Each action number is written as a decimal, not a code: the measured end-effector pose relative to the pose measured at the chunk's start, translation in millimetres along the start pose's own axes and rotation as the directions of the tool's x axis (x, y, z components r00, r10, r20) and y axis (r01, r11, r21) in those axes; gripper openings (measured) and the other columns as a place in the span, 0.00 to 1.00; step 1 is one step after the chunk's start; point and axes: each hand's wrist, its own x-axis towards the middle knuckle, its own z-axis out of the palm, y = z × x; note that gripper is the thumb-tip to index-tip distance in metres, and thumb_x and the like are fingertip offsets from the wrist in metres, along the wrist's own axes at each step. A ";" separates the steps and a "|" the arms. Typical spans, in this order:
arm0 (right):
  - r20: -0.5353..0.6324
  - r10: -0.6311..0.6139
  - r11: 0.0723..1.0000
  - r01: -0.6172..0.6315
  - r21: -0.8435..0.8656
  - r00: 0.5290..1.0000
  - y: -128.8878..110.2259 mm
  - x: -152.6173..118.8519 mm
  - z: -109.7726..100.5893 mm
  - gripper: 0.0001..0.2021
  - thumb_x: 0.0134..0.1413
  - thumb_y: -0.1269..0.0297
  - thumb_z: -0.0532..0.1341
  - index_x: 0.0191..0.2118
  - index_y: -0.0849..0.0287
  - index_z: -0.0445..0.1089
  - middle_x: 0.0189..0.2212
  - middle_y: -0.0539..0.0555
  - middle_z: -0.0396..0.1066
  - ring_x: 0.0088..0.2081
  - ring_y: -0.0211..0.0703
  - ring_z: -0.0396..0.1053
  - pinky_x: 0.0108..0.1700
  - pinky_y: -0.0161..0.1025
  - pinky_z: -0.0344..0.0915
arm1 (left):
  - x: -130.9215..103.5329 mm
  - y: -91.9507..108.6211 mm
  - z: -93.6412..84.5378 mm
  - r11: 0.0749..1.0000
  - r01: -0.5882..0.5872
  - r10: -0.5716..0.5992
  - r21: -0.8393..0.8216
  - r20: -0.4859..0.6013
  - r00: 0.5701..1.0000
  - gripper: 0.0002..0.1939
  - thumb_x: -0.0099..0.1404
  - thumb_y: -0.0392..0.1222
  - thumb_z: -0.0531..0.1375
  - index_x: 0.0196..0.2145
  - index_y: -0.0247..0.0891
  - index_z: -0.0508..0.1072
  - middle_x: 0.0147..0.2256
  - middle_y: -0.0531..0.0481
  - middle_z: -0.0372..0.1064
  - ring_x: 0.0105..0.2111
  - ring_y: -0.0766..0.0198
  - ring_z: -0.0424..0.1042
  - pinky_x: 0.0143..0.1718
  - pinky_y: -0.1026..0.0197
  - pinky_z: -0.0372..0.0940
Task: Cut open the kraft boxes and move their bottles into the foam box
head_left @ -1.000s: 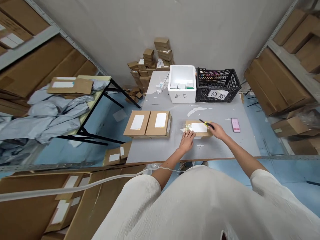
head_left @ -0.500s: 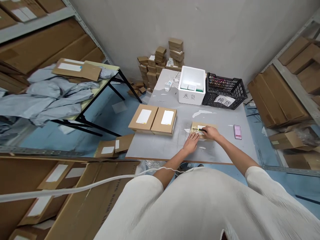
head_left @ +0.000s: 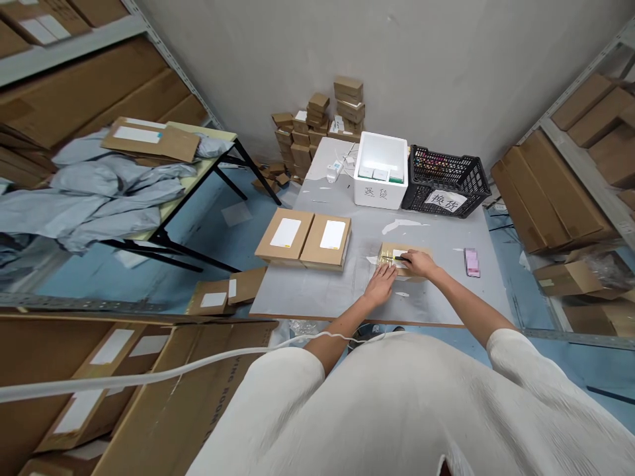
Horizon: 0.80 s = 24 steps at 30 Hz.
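Observation:
A small cardboard box (head_left: 389, 248) with a white label and shiny tape lies on the grey table before me. My left hand (head_left: 381, 283) rests on the box's near left edge, its fingers stretched out. Closed in my right hand (head_left: 418, 262) is a slim black-and-yellow tool, apparently a utility knife (head_left: 401, 258). It points left over the taped end of the box; whether the blade touches the tape I cannot tell. Two larger labelled boxes, the left one (head_left: 275, 233) and the right one (head_left: 317, 241), sit side by side to the left.
At the table's back stand a white foam bin (head_left: 381, 196) and a black plastic crate (head_left: 431, 201). A pink phone-like object (head_left: 471, 262) lies right. Stacked cartons (head_left: 301, 154) line the wall. A side table (head_left: 218, 151) bears grey bags. A white cable (head_left: 198, 365) crosses in front.
The utility knife's tip has shifted slightly over the taped end of the box. Both hands stay nearly in place, and the box is still under them.

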 end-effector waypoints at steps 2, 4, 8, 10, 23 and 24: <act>0.005 -0.001 1.000 0.001 -0.012 1.000 -0.5 2.1 -1.5 0.20 0.79 0.59 0.52 0.63 0.54 0.77 0.58 0.60 0.78 0.56 0.53 0.76 0.49 0.39 0.67 | 0.3 -0.3 0.7 1.000 -0.002 0.002 0.000 -0.003 1.000 0.40 0.69 0.34 0.56 0.78 0.34 0.58 0.79 0.39 0.51 0.81 0.46 0.45 0.81 0.40 0.41; 0.011 -0.001 1.000 0.001 -0.028 1.000 -1.2 4.1 -3.4 0.19 0.79 0.60 0.53 0.61 0.55 0.77 0.57 0.61 0.78 0.55 0.53 0.77 0.48 0.38 0.66 | 1.1 -0.7 1.7 1.000 -0.002 0.002 -0.001 -0.008 1.000 0.40 0.69 0.34 0.56 0.78 0.34 0.58 0.80 0.39 0.51 0.81 0.46 0.44 0.81 0.40 0.42; 0.010 -0.005 0.998 0.005 -0.061 1.000 -4.3 6.5 -7.9 0.17 0.79 0.61 0.54 0.59 0.56 0.78 0.55 0.62 0.79 0.53 0.52 0.79 0.47 0.38 0.66 | 3.5 -1.0 2.9 1.000 -0.001 0.001 0.000 -0.002 1.000 0.40 0.69 0.34 0.55 0.78 0.33 0.58 0.80 0.38 0.50 0.81 0.45 0.44 0.81 0.39 0.42; 0.010 -0.008 0.997 0.009 -0.076 1.000 -6.6 6.7 -10.4 0.17 0.79 0.62 0.54 0.59 0.56 0.77 0.55 0.62 0.79 0.53 0.53 0.79 0.47 0.39 0.66 | 4.4 -0.8 2.9 1.000 0.002 -0.002 -0.002 0.004 1.000 0.40 0.69 0.34 0.55 0.78 0.33 0.58 0.80 0.38 0.51 0.81 0.44 0.44 0.81 0.39 0.42; 0.050 0.019 0.992 -0.012 -0.127 0.999 -12.7 8.1 -27.3 0.17 0.78 0.65 0.55 0.59 0.57 0.80 0.57 0.66 0.80 0.55 0.56 0.80 0.52 0.41 0.71 | 4.8 -2.6 4.4 1.000 -0.017 0.017 0.002 0.010 1.000 0.42 0.68 0.33 0.55 0.79 0.34 0.55 0.80 0.36 0.49 0.82 0.45 0.41 0.81 0.36 0.42; 0.054 0.025 0.991 -0.018 -0.131 0.998 -12.2 7.1 -29.0 0.17 0.77 0.65 0.55 0.59 0.57 0.80 0.57 0.66 0.80 0.55 0.56 0.80 0.52 0.42 0.71 | 5.3 -2.3 4.1 1.000 -0.016 0.016 0.006 0.012 1.000 0.42 0.68 0.33 0.55 0.79 0.34 0.55 0.80 0.36 0.49 0.82 0.45 0.41 0.81 0.36 0.42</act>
